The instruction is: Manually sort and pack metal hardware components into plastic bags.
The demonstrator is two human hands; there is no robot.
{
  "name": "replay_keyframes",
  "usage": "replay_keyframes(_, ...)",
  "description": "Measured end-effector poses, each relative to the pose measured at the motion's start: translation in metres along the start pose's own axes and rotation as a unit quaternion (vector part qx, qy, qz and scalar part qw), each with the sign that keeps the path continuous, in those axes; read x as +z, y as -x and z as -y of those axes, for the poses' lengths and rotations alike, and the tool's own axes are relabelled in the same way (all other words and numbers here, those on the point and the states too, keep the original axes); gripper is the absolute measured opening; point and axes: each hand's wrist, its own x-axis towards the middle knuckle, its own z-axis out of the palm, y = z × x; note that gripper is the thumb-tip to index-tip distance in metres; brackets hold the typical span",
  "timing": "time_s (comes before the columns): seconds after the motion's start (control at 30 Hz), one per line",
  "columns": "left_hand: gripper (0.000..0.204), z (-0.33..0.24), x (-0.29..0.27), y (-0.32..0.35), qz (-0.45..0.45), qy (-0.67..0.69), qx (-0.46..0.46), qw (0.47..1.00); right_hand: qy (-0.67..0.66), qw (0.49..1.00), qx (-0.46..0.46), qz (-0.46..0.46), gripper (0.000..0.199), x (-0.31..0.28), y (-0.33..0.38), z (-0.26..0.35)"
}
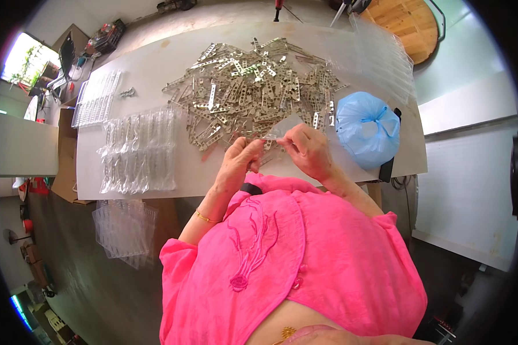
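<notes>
Between my hands, in front of my chest, is a small clear plastic bag (284, 124). My left hand (242, 159) is closed, its thumb and fingertips pinching the bag's left side. My right hand (307, 150) pinches the bag's right side, with the other fingers curled in. Whether anything lies inside the bag I cannot tell. Just beyond my hands spreads a large heap of flat metal strips with holes (242, 92), tangled across the middle of the table.
A knotted light-blue plastic bag (367, 129) sits right of the heap. At the left lie a clear plastic tray holding wrapped pieces (138, 150) and another clear ribbed tray (98, 98). Stacked clear trays (380, 57) occupy the far right. More trays (125, 230) hang below the table's (195, 190) near edge.
</notes>
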Motion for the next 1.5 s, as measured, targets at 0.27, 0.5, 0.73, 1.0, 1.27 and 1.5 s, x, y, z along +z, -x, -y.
replay_keyframes(0.27,0.023,0.000,-0.023,-0.001,0.044,0.026,-0.018,0.999,0.030,0.996,-0.056,0.068,0.012,0.028,-0.006,0.021)
replay_keyframes(0.5,0.018,-0.001,-0.045,-0.007,0.053,0.051,-0.033,0.997,0.030,0.996,-0.055,0.066,0.017,0.045,-0.010,0.034)
replay_keyframes(0.73,0.012,-0.020,-0.054,-0.011,0.088,0.148,0.004,0.985,-0.197,0.940,0.265,0.084,0.022,0.034,0.008,0.049)
replay_keyframes(1.0,0.014,-0.010,-0.046,-0.017,0.143,0.087,-0.051,0.985,-0.660,0.539,0.522,-0.040,0.027,0.039,0.012,0.022)
replay_keyframes(1.27,0.023,0.007,-0.027,-0.028,0.073,0.052,-0.028,0.996,-0.543,0.655,0.514,-0.109,0.017,0.027,0.028,-0.008)
replay_keyframes(1.5,0.014,0.027,-0.014,-0.033,0.042,0.093,-0.028,0.994,-0.516,0.695,0.491,-0.099,0.021,0.022,0.035,-0.023)
